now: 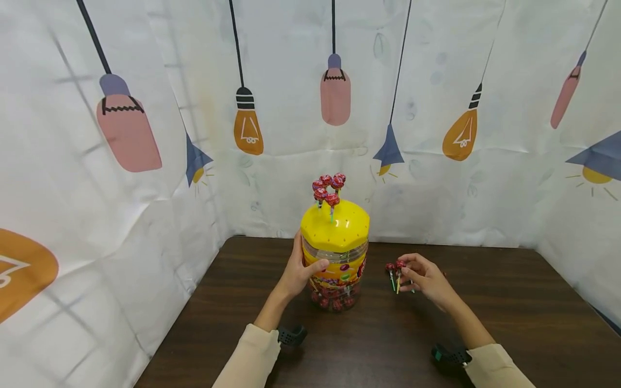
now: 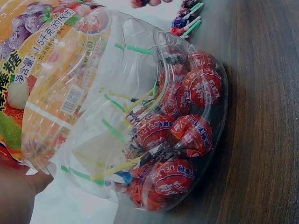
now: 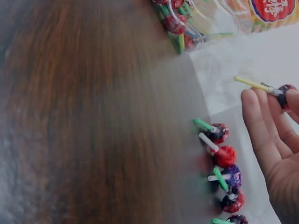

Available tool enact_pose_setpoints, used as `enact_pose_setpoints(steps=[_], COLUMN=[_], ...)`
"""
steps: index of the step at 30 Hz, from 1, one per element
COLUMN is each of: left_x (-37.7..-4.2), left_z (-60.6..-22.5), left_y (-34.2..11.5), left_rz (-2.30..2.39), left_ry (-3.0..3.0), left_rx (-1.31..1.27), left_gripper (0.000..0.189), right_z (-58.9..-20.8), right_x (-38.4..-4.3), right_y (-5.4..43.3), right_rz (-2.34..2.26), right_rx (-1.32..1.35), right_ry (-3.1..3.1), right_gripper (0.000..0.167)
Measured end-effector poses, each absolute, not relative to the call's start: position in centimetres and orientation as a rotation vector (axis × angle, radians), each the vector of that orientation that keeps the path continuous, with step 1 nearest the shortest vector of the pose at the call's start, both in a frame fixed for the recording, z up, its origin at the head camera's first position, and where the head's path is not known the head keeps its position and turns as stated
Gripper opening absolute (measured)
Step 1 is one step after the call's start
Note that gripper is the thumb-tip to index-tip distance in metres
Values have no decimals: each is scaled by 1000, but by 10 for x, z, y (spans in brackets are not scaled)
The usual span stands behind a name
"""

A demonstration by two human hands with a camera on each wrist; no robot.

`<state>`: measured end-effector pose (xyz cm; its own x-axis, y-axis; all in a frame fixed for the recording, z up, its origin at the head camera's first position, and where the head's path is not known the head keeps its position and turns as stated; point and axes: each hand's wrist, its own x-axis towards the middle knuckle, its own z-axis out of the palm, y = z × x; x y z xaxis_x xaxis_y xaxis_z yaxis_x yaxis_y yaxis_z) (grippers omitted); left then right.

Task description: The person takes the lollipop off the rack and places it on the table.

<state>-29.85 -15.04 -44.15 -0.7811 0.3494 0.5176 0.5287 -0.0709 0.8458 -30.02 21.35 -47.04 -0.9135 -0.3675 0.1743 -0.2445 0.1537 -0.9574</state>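
A clear plastic candy jar [image 1: 333, 291] with a colourful label and a yellow lid [image 1: 342, 229] stands upright on the table. My left hand [image 1: 294, 272] grips its left side, thumb across the front of the label. Several red-wrapped lollipops [image 1: 332, 199] stand in holes at the lid's left part. More red lollipops [image 2: 191, 135] lie in the jar's bottom, seen in the left wrist view. To the right of the jar, my right hand [image 1: 427, 279] pinches a lollipop with a yellow stick [image 3: 254, 84] by its wrapped head.
Loose lollipops [image 3: 225, 156] with green and white sticks lie in a row on the dark wooden table [image 1: 388, 345], below and beside the right hand. A white curtain [image 1: 291, 205] printed with lamps hangs behind and to the left of the table.
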Motion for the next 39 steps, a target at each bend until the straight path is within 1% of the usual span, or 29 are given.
enact_pose_setpoints(steps=[7, 14, 33, 39], left_x=[-300, -299, -298, -299], left_z=[-442, -441, -441, -440], left_y=[-151, -150, -149, -149], left_rz=[-1963, -1974, -1988, -1980], left_ry=[-2051, -2039, -2032, -2032], left_rx=[-979, -984, -979, -987], left_gripper=[93, 94, 93, 93], right_z=[-481, -483, -486, -482], right_x=[-304, -305, -306, -304], right_y=[219, 221, 218, 215], right_rz=[-1754, -1651, -1533, -1499], right_rx=[-631, -596, -490, -480], right_ry=[2248, 2212, 2211, 2235], right_gripper=[47, 40, 39, 35])
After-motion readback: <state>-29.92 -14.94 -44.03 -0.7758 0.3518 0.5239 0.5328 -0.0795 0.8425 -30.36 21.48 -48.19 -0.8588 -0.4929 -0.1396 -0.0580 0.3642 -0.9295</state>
